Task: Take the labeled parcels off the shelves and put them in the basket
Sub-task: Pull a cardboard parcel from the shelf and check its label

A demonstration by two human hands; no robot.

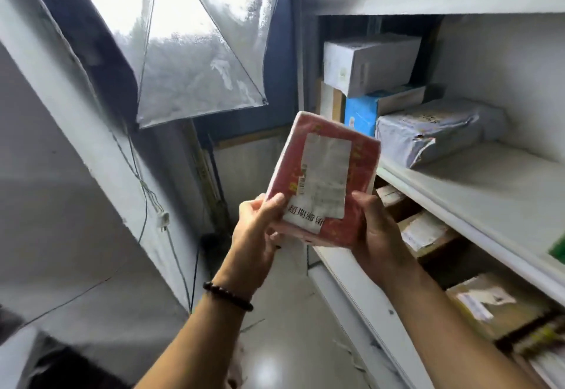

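The red labeled parcel [324, 180] was gripped at its lower corners by curled fingers of the left hand [256, 229] and right hand [377, 232], probably for label reading.

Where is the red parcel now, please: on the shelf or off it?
Off: left hand and right hand hold the red parcel beside the shelf.

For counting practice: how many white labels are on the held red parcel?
2: a large label mid-front, a printed strip below it near the left hand. The red parcel hides its back.
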